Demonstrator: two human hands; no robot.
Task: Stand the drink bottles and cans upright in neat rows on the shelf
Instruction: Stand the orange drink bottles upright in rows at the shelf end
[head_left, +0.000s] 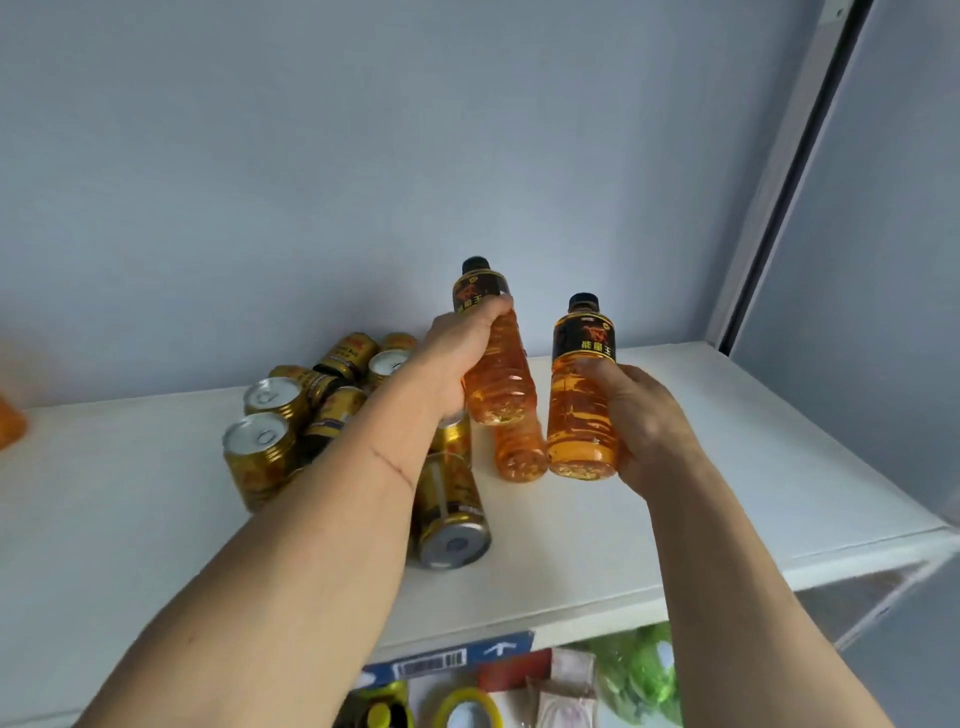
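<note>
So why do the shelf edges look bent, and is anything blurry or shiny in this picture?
Head view: the wide-angle lens bows the white shelf and the frame at right. An orange object at the left edge is blurred, as are the goods below the shelf. The bottle in the right hand and the bottle in the left hand glow translucent; the can lids show pale reflections. Lighting is soft, shadows faint.

I see my two forearms bare, no sleeves, watch or rings showing. My left hand (457, 358) is gloveless, my right hand (641, 415) too; a thin straight line crosses the left forearm.
</note>
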